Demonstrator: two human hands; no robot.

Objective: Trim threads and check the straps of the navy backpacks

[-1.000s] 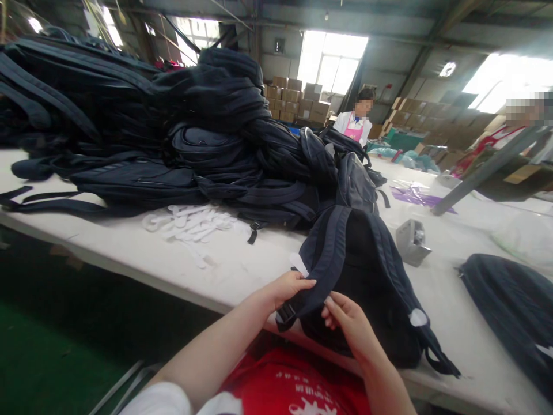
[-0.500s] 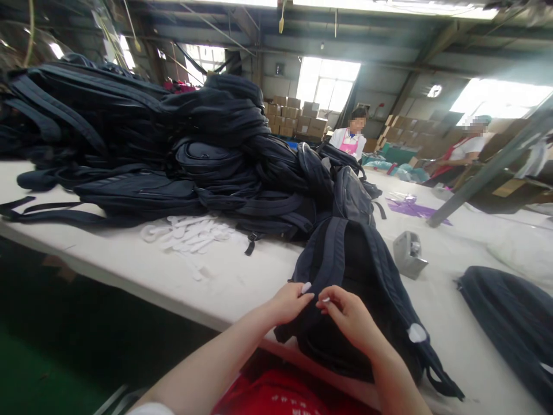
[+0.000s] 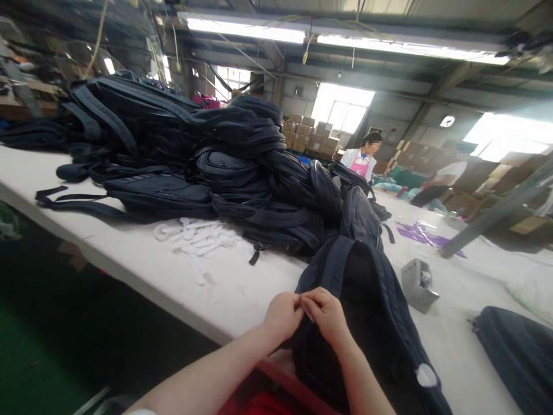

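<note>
Factory/packing hall: backpack pile [image 3: 181, 155] on long table [image 3: 142, 262], stacked cartons [image 3: 309, 134] at back, strip lights.

readable text: none | cardboard boxes [image 3: 309, 129]: too distant to tell

Large workshop hall with a high roof. Dark steel beams [image 3: 389, 80] overhead, loose wires [image 3: 99, 40] hanging from them. Two long tube lights [image 3: 246, 30] are lit just under the roof, running left to right. Grey back wall [image 3: 298, 98]. A tall window [image 3: 343, 106] in it is washed out by daylight. A smaller window [image 3: 233, 78] sits to its left and a wide window [image 3: 510, 138] at far right. Round opening [image 3: 447, 121], bright, high on the wall between those two. Brown cartons [image 3: 309, 134] are stacked below the tall window, with further boxes [image 3: 421, 155] along the right side. A long white counter [image 3: 129, 253] runs from the left toward the far end. Grey post [image 3: 496, 213] slants across at right, its lower end at the counter. Floor [image 3: 38, 346] dark green, in shadow.
</note>
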